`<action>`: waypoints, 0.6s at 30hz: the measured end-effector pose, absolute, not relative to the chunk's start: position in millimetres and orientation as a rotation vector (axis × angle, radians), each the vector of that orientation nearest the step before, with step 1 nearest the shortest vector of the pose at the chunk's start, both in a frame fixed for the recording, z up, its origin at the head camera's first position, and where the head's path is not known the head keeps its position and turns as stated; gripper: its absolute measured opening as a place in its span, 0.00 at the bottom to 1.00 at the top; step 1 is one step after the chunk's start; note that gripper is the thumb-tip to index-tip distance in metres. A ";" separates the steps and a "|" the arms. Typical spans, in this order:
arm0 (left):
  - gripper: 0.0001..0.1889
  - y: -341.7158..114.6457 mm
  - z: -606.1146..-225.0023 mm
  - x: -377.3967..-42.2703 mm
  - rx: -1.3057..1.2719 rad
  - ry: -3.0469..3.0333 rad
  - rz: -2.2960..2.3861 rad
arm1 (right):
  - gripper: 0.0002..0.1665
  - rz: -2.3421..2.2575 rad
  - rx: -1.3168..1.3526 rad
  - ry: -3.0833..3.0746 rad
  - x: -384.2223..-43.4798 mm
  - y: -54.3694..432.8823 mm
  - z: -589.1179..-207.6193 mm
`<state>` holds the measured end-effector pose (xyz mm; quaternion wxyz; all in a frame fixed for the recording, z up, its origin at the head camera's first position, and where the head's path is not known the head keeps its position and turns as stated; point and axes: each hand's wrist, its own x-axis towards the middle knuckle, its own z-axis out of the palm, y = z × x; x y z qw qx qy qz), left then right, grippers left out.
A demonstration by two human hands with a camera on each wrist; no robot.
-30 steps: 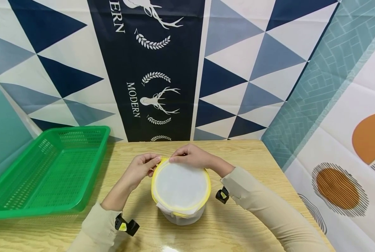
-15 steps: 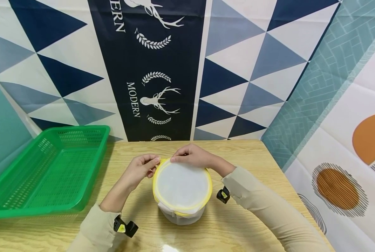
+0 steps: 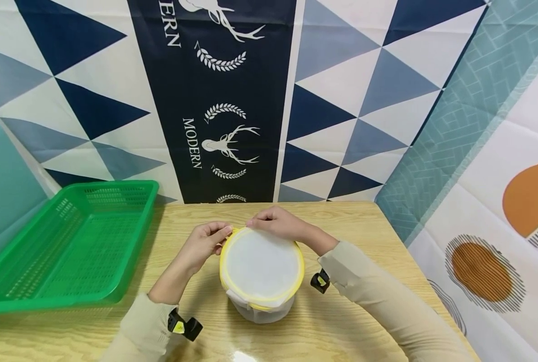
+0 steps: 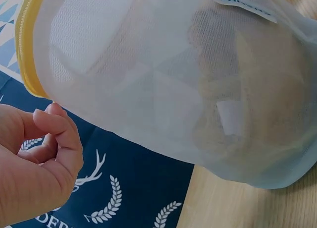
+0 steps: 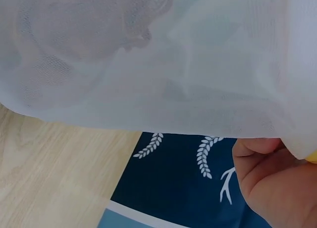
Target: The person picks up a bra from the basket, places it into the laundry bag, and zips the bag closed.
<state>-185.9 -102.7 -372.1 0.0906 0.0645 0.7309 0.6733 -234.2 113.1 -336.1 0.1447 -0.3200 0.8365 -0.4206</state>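
A white mesh laundry bag [image 3: 262, 266] with a yellow zip rim [image 3: 302, 271] stands upright on the table, its round lid facing up. My left hand [image 3: 201, 246] pinches the far left of that rim with thumb and forefinger. Just to its right, my right hand [image 3: 282, 224] grips the far edge of the lid. In the left wrist view, brownish contents [image 4: 272, 84] show dimly through the mesh; their kind cannot be made out. A white label [image 4: 245, 9] with blue lettering is on the bag's side. The right fingertips are partly hidden by the bag in the right wrist view.
A green plastic basket [image 3: 135, 261] stands to the left on the wooden table [image 3: 355, 311]. Patterned cloth [image 3: 233, 100] hangs behind the table's far edge, and more printed cloth [image 3: 477, 201] covers the right side. Each sleeve carries a black wrist camera.
Along the rim, the right fingertips have shifted slightly to the right. The bag and the left fingertips have also moved a little rightward. Both hands keep their hold.
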 end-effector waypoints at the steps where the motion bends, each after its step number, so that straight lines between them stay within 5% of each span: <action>1: 0.17 -102.7 -371.7 -186.0 0.192 2.175 2.002 | 0.15 -1.212 -0.920 2.419 -233.6 112.1 -335.0; 18: 0.17 -98.9 -364.4 -186.3 0.227 2.184 1.989 | 0.12 -1.041 -1.027 2.474 -230.4 104.2 -325.2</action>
